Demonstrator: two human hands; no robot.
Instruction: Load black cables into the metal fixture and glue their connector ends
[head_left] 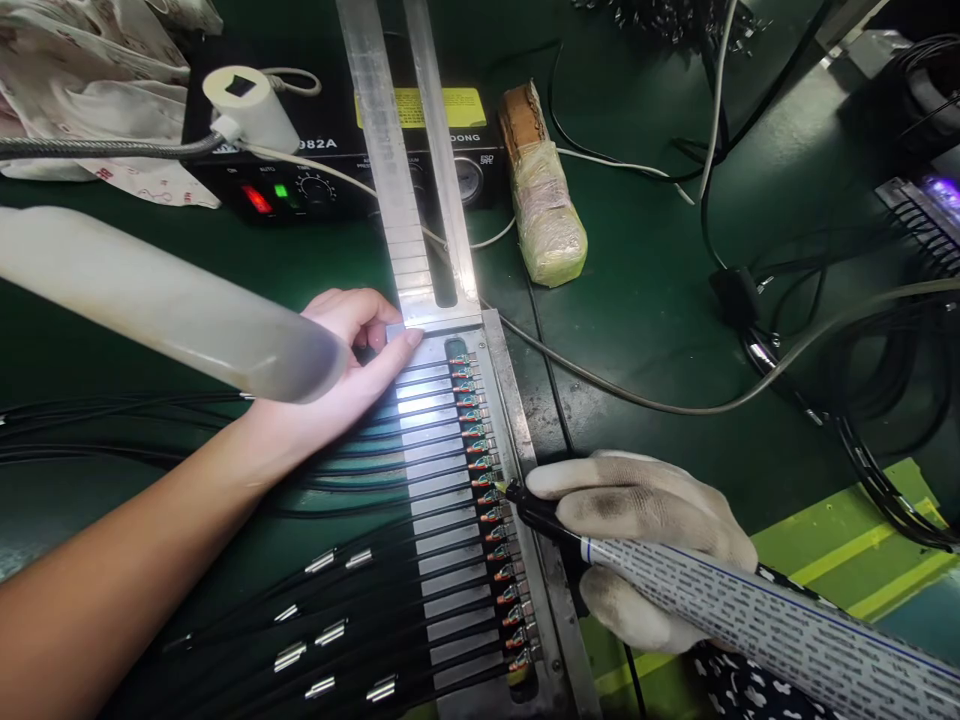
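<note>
My bare left hand [349, 345] rests at the far left corner of a metal fixture [439, 460], its thumb on the plate and its fingers curled at the edge. Across the fixture lies a row of black cables [442, 500], their stripped ends with small metal connectors [480, 465] lined up along a slot. My right hand [660, 540], in a white glove, is closed around a glue syringe [720, 590] with a printed label and black nozzle. Its fine yellowish tip [502, 487] is at one connector near the middle of the row; whether it touches cannot be made out.
A black dispenser box [337, 180] with lit switches stands behind, under a slotted metal bar [397, 200]. A whitish tube [172, 310] reaches in above my left wrist. A wrapped block [547, 210], loose cables [862, 400] and a yellow-green mat [847, 560] are on the right.
</note>
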